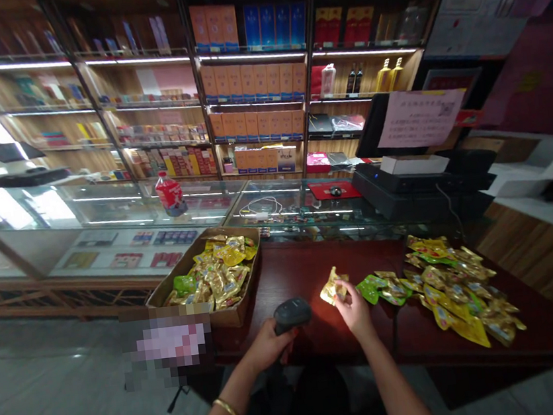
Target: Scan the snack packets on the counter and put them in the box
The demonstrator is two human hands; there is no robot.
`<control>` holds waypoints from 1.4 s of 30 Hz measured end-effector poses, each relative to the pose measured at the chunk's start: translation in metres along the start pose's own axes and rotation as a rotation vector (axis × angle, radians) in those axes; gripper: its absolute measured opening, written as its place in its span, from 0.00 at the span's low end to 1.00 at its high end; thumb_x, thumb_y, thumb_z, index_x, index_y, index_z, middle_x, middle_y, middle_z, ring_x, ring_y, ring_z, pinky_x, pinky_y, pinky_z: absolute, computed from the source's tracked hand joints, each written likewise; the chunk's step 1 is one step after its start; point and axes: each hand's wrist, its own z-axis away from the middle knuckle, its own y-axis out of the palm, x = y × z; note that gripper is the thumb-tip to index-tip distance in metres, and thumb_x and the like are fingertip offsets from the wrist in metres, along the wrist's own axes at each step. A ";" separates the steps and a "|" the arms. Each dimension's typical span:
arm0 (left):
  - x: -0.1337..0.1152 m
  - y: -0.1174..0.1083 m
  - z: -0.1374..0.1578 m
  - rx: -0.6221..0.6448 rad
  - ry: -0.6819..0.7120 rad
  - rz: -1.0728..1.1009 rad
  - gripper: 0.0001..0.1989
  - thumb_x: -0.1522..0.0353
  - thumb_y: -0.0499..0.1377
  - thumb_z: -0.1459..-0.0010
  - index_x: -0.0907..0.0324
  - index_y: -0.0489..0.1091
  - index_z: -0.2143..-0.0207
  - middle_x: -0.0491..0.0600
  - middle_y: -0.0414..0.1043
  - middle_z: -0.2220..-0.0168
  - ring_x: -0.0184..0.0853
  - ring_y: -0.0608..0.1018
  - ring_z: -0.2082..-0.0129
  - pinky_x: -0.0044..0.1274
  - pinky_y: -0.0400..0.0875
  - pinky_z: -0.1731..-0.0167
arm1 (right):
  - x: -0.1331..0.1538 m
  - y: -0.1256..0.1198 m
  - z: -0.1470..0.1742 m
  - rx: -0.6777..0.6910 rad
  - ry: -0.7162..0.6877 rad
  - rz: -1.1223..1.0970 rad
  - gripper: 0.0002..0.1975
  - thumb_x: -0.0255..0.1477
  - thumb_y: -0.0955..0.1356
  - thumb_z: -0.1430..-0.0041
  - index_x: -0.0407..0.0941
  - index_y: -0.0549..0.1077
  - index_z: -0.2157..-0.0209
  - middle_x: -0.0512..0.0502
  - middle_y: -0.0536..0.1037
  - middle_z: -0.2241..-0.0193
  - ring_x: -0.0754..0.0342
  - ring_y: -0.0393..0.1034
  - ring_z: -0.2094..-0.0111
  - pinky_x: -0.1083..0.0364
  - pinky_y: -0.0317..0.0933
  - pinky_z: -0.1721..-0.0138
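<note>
My left hand [266, 347] is wrapped round the handle of a black barcode scanner [293, 314], whose head points right. Pinched in my right hand [355, 310] is a small gold snack packet [333, 287], lit brightly by the scanner's light just above the dark red table [288, 266]. Green packets [383, 287] lie right beside that hand. Farther right spreads a pile of gold, yellow and green packets [458, 287]. To the left stands an open cardboard box [238, 313] holding many similar packets [219, 274].
Behind the table runs a glass display counter [107, 210] with a red bottle [170, 194] on it. A mouse [335, 191] rests on a red pad. A monitor [370, 130] bearing a paper sheet stands at the right. Shelves of boxes [252, 80] line the wall.
</note>
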 end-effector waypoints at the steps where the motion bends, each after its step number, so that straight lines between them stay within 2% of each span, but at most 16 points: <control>1: 0.000 0.000 0.000 0.001 0.002 -0.002 0.24 0.50 0.64 0.44 0.58 0.67 0.80 0.43 0.65 0.87 0.28 0.67 0.88 0.21 0.57 0.85 | 0.002 -0.001 0.000 0.033 -0.016 0.017 0.19 0.42 0.68 0.40 0.46 0.82 0.54 0.36 0.83 0.53 0.43 0.80 0.52 0.44 0.76 0.50; 4: -0.001 0.000 0.001 -0.003 -0.001 0.000 0.21 0.52 0.65 0.44 0.58 0.68 0.78 0.43 0.66 0.85 0.28 0.68 0.87 0.21 0.57 0.85 | 0.008 -0.004 0.001 0.101 -0.036 0.046 0.18 0.40 0.67 0.38 0.47 0.85 0.58 0.36 0.84 0.56 0.43 0.80 0.54 0.45 0.75 0.50; 9: -0.007 0.002 0.004 -0.016 0.004 -0.007 0.21 0.52 0.65 0.44 0.59 0.68 0.78 0.43 0.67 0.85 0.28 0.68 0.87 0.20 0.58 0.84 | 0.011 -0.004 0.004 0.122 -0.061 0.078 0.19 0.38 0.65 0.36 0.47 0.86 0.58 0.37 0.85 0.57 0.44 0.80 0.54 0.47 0.75 0.51; 14: -0.010 0.002 0.005 -0.020 -0.009 0.014 0.23 0.49 0.66 0.48 0.59 0.68 0.78 0.43 0.67 0.84 0.28 0.68 0.87 0.20 0.59 0.84 | 0.010 -0.001 0.003 0.196 -0.069 0.166 0.22 0.38 0.65 0.38 0.45 0.85 0.51 0.37 0.85 0.58 0.45 0.81 0.60 0.50 0.75 0.57; 18: -0.009 0.002 0.005 -0.012 -0.003 0.032 0.23 0.49 0.66 0.48 0.59 0.69 0.76 0.44 0.68 0.83 0.28 0.68 0.87 0.21 0.60 0.84 | 0.008 -0.002 0.003 0.235 -0.093 0.200 0.21 0.35 0.64 0.36 0.47 0.84 0.50 0.39 0.85 0.58 0.46 0.80 0.59 0.51 0.74 0.56; 23: -0.006 0.003 0.005 -0.025 0.006 0.027 0.21 0.51 0.66 0.47 0.60 0.69 0.73 0.44 0.68 0.82 0.28 0.68 0.87 0.21 0.61 0.85 | 0.007 0.000 0.003 0.191 -0.112 0.274 0.21 0.34 0.63 0.35 0.46 0.85 0.51 0.39 0.84 0.62 0.46 0.80 0.61 0.51 0.74 0.55; 28: -0.007 0.004 0.006 -0.027 0.012 0.032 0.21 0.51 0.66 0.47 0.59 0.68 0.75 0.44 0.68 0.82 0.28 0.68 0.86 0.21 0.61 0.84 | 0.011 0.004 0.007 0.191 -0.152 0.178 0.22 0.36 0.66 0.36 0.43 0.83 0.48 0.38 0.83 0.61 0.47 0.79 0.63 0.51 0.74 0.60; 33: -0.007 0.003 0.005 -0.050 0.005 0.045 0.21 0.51 0.66 0.48 0.60 0.69 0.74 0.44 0.68 0.82 0.29 0.69 0.86 0.21 0.63 0.84 | 0.012 0.001 0.008 0.195 -0.112 0.154 0.25 0.37 0.69 0.39 0.42 0.81 0.44 0.39 0.82 0.62 0.46 0.78 0.65 0.49 0.75 0.61; 38: -0.006 0.002 0.005 -0.025 0.023 0.032 0.22 0.50 0.66 0.46 0.61 0.70 0.72 0.45 0.70 0.81 0.28 0.69 0.86 0.20 0.62 0.84 | 0.013 -0.002 0.007 0.192 -0.084 0.148 0.23 0.37 0.69 0.39 0.47 0.81 0.44 0.39 0.82 0.58 0.44 0.80 0.57 0.48 0.74 0.52; 42: -0.007 0.001 0.006 -0.016 0.036 0.028 0.23 0.48 0.64 0.45 0.60 0.70 0.72 0.45 0.69 0.83 0.28 0.69 0.87 0.20 0.61 0.85 | 0.016 -0.003 0.007 0.201 -0.129 0.127 0.23 0.34 0.68 0.38 0.45 0.80 0.43 0.39 0.82 0.59 0.45 0.80 0.59 0.49 0.75 0.55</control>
